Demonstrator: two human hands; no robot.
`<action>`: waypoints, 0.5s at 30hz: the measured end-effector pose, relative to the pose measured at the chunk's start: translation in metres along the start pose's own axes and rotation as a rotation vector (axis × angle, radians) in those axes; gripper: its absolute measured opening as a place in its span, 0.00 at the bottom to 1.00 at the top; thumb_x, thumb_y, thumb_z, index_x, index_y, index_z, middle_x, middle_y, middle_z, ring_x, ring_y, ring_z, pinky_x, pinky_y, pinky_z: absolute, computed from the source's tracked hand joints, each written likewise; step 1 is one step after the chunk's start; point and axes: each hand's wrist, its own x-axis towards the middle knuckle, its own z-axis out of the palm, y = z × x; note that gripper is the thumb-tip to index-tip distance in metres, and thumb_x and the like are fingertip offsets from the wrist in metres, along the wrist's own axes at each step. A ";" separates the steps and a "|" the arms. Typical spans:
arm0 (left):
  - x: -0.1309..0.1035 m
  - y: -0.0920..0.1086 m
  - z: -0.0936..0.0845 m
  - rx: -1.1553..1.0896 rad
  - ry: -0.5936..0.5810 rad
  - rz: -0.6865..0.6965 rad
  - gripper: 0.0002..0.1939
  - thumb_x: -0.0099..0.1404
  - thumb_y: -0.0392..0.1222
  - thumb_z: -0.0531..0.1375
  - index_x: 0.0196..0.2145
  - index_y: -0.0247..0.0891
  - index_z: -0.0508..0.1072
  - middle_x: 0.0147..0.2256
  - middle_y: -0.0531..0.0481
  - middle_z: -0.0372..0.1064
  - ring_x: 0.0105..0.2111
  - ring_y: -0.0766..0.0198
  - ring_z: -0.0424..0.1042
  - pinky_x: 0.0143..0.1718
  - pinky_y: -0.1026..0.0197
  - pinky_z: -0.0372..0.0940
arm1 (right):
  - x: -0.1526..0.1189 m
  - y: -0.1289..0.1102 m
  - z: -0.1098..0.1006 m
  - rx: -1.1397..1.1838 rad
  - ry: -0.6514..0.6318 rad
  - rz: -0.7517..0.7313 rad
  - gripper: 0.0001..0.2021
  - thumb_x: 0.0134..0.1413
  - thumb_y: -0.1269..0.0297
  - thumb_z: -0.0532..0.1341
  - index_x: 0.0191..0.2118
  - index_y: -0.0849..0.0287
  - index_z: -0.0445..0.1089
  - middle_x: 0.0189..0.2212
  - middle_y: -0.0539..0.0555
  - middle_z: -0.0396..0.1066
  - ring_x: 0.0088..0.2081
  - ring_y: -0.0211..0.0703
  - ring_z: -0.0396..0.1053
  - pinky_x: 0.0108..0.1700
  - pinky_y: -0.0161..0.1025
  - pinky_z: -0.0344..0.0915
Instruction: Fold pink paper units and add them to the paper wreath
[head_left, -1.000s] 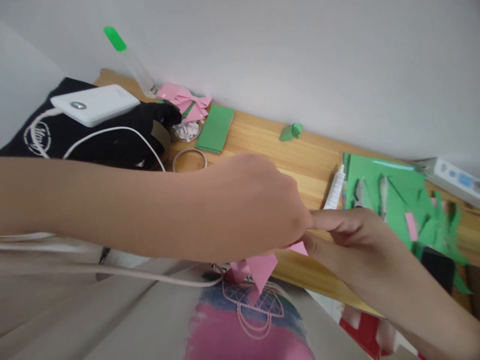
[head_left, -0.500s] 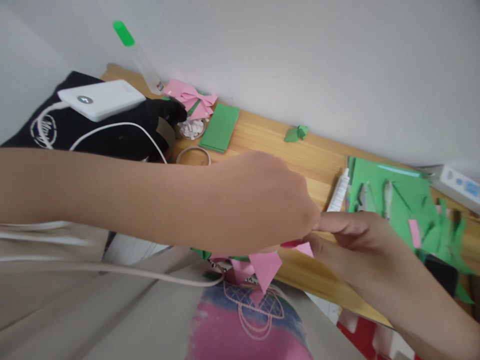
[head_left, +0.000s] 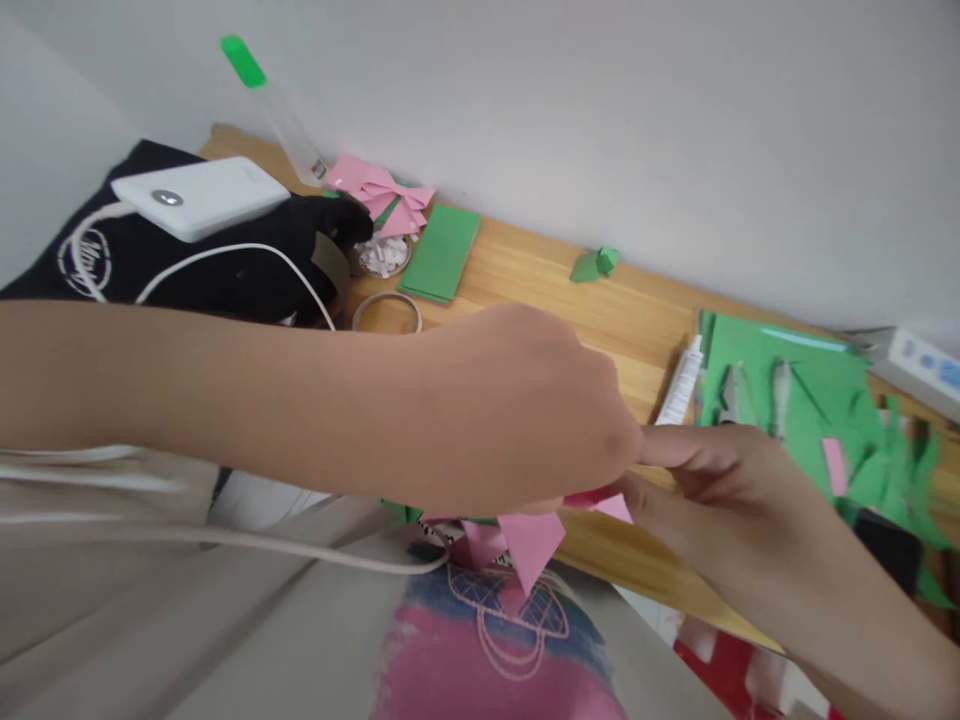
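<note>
My left hand (head_left: 525, 400) reaches across from the left with its back to the camera, fingers curled down and mostly hidden. Its far end touches the fingertips of my right hand (head_left: 697, 480), whose thumb and index finger come together at a pink paper piece (head_left: 615, 507). A darker pink-red bit shows between the hands. Below my left hand, folded pink paper (head_left: 531, 545) with some green hangs over my lap. What my left fingers hold is hidden beneath the hand.
On the wooden table (head_left: 525, 260) lie green paper cards (head_left: 441, 255), a tape ring (head_left: 387, 312), a glue tube (head_left: 681, 382) and green sheets (head_left: 795, 370) with tools. A white power bank (head_left: 202, 197) rests on a black bag (head_left: 52, 245); its cable crosses my lap. A wall stands behind.
Both hands keep nearly the same pose. The view has shifted very slightly, and a little more of the dark pink bit shows between the hands.
</note>
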 end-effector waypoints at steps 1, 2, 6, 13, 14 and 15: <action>0.000 0.000 0.000 -0.008 0.009 0.003 0.13 0.56 0.31 0.57 0.36 0.41 0.76 0.12 0.59 0.55 0.15 0.66 0.58 0.25 0.60 0.58 | 0.000 0.000 0.001 0.008 0.003 -0.001 0.11 0.54 0.64 0.60 0.36 0.45 0.81 0.31 0.46 0.81 0.34 0.43 0.78 0.37 0.35 0.73; 0.000 0.000 0.000 -0.018 0.019 0.000 0.15 0.55 0.29 0.56 0.38 0.41 0.76 0.13 0.60 0.55 0.15 0.67 0.57 0.26 0.60 0.58 | 0.000 0.001 0.001 0.012 0.003 0.001 0.11 0.54 0.64 0.60 0.36 0.45 0.81 0.31 0.45 0.81 0.34 0.42 0.78 0.37 0.34 0.72; 0.001 -0.001 -0.002 -0.039 0.027 0.016 0.19 0.54 0.27 0.54 0.41 0.41 0.74 0.17 0.59 0.64 0.15 0.67 0.59 0.28 0.59 0.58 | 0.000 0.001 0.001 -0.010 0.007 0.027 0.11 0.53 0.62 0.60 0.38 0.45 0.81 0.33 0.45 0.81 0.35 0.43 0.78 0.36 0.35 0.72; 0.000 -0.002 0.000 0.017 -0.015 0.010 0.13 0.54 0.34 0.60 0.17 0.39 0.61 0.12 0.58 0.50 0.15 0.67 0.56 0.21 0.62 0.55 | -0.001 0.000 0.000 0.025 0.015 0.013 0.09 0.53 0.62 0.63 0.35 0.42 0.81 0.30 0.44 0.81 0.34 0.40 0.78 0.38 0.32 0.71; 0.001 -0.002 0.000 0.028 -0.014 0.016 0.15 0.54 0.34 0.60 0.16 0.39 0.58 0.12 0.58 0.50 0.16 0.68 0.56 0.21 0.63 0.56 | -0.001 0.000 0.000 0.030 0.016 0.010 0.09 0.53 0.63 0.63 0.34 0.42 0.81 0.30 0.44 0.81 0.35 0.40 0.78 0.38 0.31 0.71; 0.001 -0.002 0.000 0.036 -0.024 0.019 0.18 0.54 0.35 0.60 0.15 0.39 0.55 0.13 0.58 0.51 0.16 0.69 0.57 0.22 0.63 0.56 | -0.001 0.000 0.000 0.026 0.014 0.011 0.09 0.52 0.63 0.63 0.34 0.43 0.81 0.30 0.44 0.81 0.34 0.40 0.78 0.38 0.31 0.71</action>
